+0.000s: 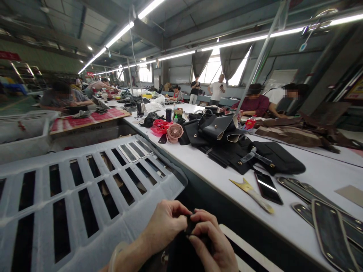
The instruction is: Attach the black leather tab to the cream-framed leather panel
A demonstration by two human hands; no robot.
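At the bottom middle, my left hand and my right hand meet over a black leather-like piece. Thumb and fingers of each are pinched on its upper edge, close together. The piece's lower part runs out of view, and a small metal fitting shows near my left wrist. Its exact kind cannot be made out. To the right on the white table lie a yellow-handled tool, a phone and several dark strips with metal studs.
A grey slotted plastic crate stands at left. Black bags, a pink fan and a red plastic bag crowd the table. Brown material lies at right. Several people work or stand farther back. A slanted pole rises from the table.
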